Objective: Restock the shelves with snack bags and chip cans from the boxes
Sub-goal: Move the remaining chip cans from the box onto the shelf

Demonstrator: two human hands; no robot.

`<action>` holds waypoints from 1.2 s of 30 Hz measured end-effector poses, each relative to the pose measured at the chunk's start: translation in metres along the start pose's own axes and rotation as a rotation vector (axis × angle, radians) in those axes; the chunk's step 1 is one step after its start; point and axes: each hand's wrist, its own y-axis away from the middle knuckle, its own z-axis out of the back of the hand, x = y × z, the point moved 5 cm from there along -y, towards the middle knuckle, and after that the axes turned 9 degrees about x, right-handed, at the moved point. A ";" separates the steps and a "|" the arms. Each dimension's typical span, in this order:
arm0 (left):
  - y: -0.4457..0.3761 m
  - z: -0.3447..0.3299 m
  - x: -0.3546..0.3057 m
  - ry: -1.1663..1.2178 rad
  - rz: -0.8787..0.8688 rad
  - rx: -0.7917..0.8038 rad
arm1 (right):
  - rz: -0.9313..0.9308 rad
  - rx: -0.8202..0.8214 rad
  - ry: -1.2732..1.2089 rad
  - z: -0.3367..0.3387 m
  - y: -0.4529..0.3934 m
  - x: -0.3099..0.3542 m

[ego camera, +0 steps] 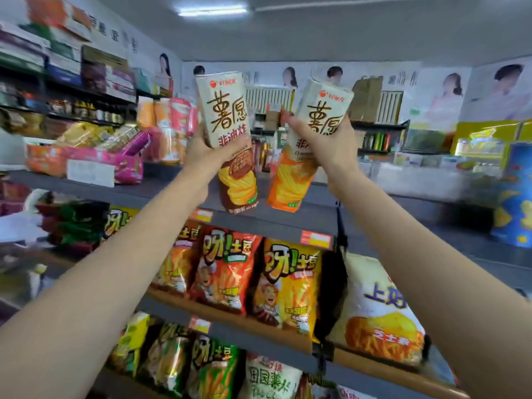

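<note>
I hold two tall chip packs up in front of the top shelf (pixel 288 217). My left hand (pixel 210 152) grips a white-and-brown chip pack (pixel 227 122) around its middle, upright. My right hand (pixel 319 139) grips a white-and-orange chip pack (pixel 313 125), tilted to the right. Both packs hang just above the grey shelf board, their lower ends near its front edge. Similar orange chip packs (pixel 169 125) stand further back on the left of that shelf.
Snack bags (pixel 227 269) fill the shelf below, with green bags (pixel 213 367) lower still and a white bag (pixel 380 312) at the right. A pink display box (pixel 115 162) sits on the top shelf at left. A blue chip display (pixel 515 197) stands far right.
</note>
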 end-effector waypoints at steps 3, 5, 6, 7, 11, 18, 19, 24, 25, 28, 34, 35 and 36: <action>-0.043 0.089 0.010 -0.081 0.007 0.044 | -0.031 0.060 -0.008 -0.085 -0.026 -0.005; -0.074 0.146 0.021 -0.156 0.045 0.095 | -0.070 0.078 0.016 -0.149 -0.047 -0.010; -0.088 0.172 0.028 -0.200 0.067 0.114 | -0.102 0.084 0.028 -0.181 -0.056 -0.015; -0.100 0.196 0.035 -0.233 0.086 0.126 | -0.137 0.089 0.033 -0.212 -0.064 -0.020; -0.148 0.258 0.065 -0.307 0.135 0.180 | -0.205 0.046 0.037 -0.301 -0.090 -0.031; -0.191 0.283 0.120 -0.596 0.071 0.482 | -0.433 0.456 0.176 -0.371 -0.091 -0.072; -0.194 0.283 0.121 -0.658 0.066 0.550 | -0.458 0.481 0.125 -0.372 -0.089 -0.080; -0.214 0.287 0.127 -0.813 0.115 0.711 | -0.475 0.437 0.072 -0.381 -0.101 -0.099; -0.216 0.286 0.128 -0.808 0.126 0.722 | -0.497 0.437 0.078 -0.386 -0.104 -0.102; -0.226 0.287 0.133 -0.810 0.198 0.753 | -0.544 0.450 0.121 -0.403 -0.111 -0.111; -0.240 0.287 0.138 -0.842 0.232 0.726 | -0.595 0.435 0.108 -0.412 -0.115 -0.122; -0.242 0.287 0.140 -0.844 0.231 0.705 | -0.603 0.428 0.110 -0.406 -0.116 -0.122; -0.245 0.288 0.142 -0.846 0.245 0.681 | -0.612 0.424 0.113 -0.400 -0.115 -0.121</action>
